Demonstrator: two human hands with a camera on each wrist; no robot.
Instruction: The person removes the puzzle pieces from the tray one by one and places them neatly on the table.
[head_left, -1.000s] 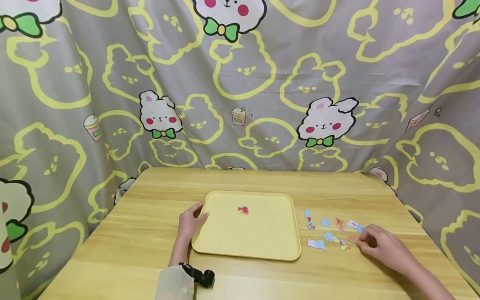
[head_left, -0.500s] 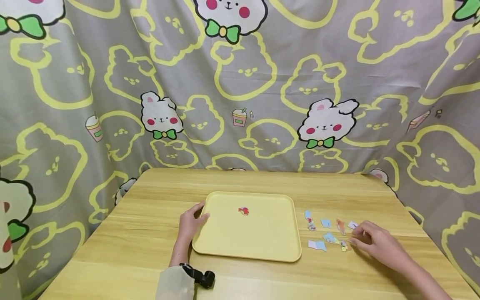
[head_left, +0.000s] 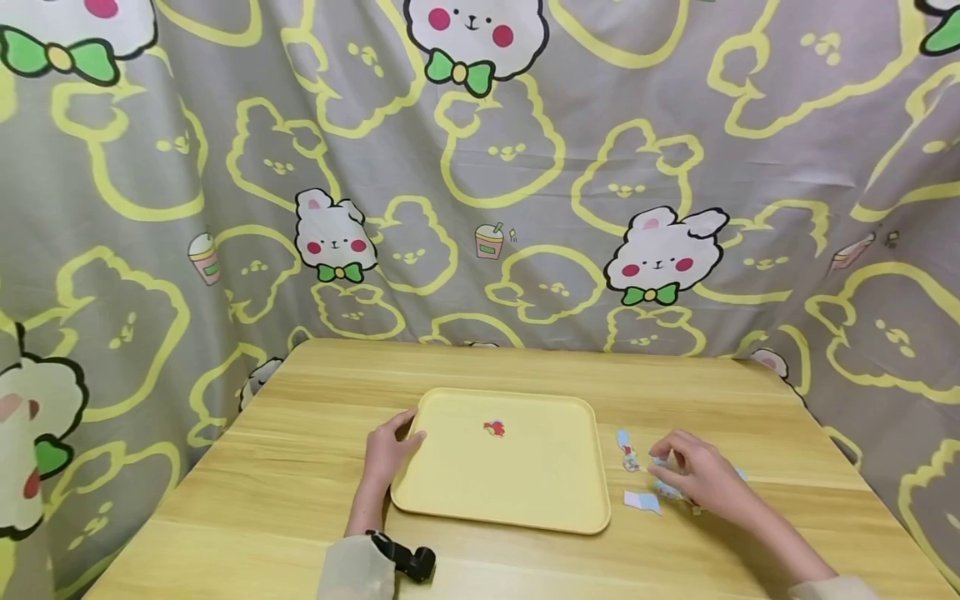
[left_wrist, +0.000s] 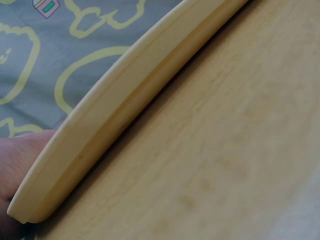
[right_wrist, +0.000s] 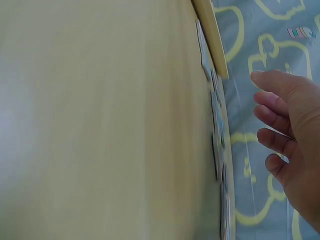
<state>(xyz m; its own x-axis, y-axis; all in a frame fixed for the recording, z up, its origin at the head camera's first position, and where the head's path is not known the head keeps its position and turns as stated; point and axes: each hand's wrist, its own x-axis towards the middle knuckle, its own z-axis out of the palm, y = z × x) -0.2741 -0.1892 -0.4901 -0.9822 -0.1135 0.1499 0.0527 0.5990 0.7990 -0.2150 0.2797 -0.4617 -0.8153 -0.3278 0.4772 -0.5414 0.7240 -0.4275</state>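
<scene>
A pale yellow tray [head_left: 517, 483] lies on the table, with a small red puzzle-like piece [head_left: 494, 428] near its far side. My left hand [head_left: 386, 457] grips the tray's left edge, thumb over the rim and fingers outside. In the left wrist view, part of that hand [left_wrist: 20, 160] shows at the tray wall [left_wrist: 105, 102]. My right hand [head_left: 705, 479] hovers over several flat printed pieces right of the tray, covering some of them. Its fingers are loosely bent with nothing between them in the right wrist view, where the hand [right_wrist: 295, 130] is above the row of pieces [right_wrist: 216, 115].
A pink-and-blue piece [head_left: 642, 501] and a blue piece with a coloured figure [head_left: 628, 454] lie close to the tray's right edge. The wooden table [head_left: 240, 492] ends at a patterned curtain [head_left: 420, 242]. A black wrist device [head_left: 411, 560] sits at the left sleeve.
My right hand has moved left from the far-right pieces, over the middle of the group toward the tray. The left hand stays on the tray edge. The head view has shifted slightly.
</scene>
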